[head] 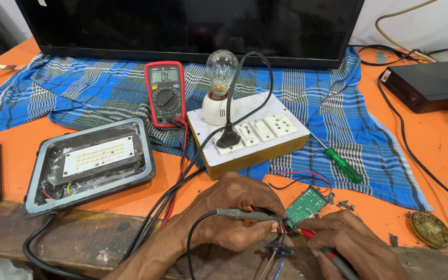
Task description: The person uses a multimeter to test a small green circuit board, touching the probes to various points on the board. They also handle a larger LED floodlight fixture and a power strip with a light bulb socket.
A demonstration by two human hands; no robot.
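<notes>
**Two probes on a small circuit board**

Head view: at the near edge of the orange surface (431, 150), the left hand (234, 212) is closed around a grey probe (245, 214), and the right hand (351, 243) is clamped on a red probe (327, 253). Both tips meet the near end of the green circuit board (305, 206). The step looks like a meter check; the next move likely calls for steady tips while reading the red multimeter (165, 93), far left.
</notes>
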